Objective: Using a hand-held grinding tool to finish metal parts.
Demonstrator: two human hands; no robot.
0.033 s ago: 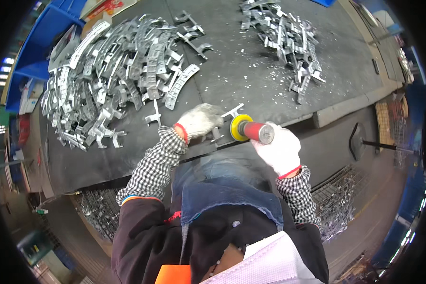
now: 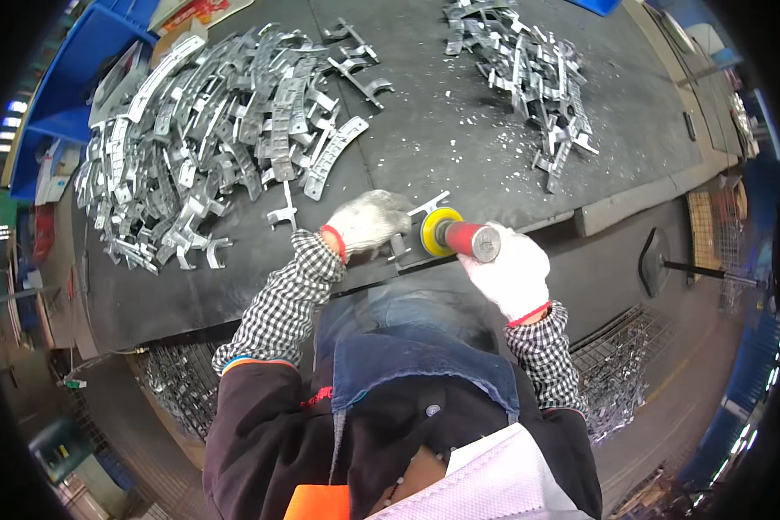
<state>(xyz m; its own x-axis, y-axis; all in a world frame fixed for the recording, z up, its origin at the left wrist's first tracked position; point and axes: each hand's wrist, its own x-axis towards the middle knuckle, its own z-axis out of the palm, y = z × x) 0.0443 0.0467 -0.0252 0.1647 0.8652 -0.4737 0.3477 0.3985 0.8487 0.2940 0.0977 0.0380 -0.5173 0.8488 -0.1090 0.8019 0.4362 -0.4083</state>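
My right hand, in a white glove, is closed around a small rotary sander with a red body. The sander's round yellow pad stands tilted on edge, facing my left hand. White-gloved too, my left hand grips a silver metal bracket near the front edge of the bench. Parts of the bracket stick out past my fingers beside the pad; my glove hides the rest. Whether the pad touches the bracket, I cannot tell.
A large heap of similar metal brackets covers the dark bench at left. A smaller pile lies at the far right among pale chips. Blue bins stand at the far left. Wire baskets of parts sit below the bench.
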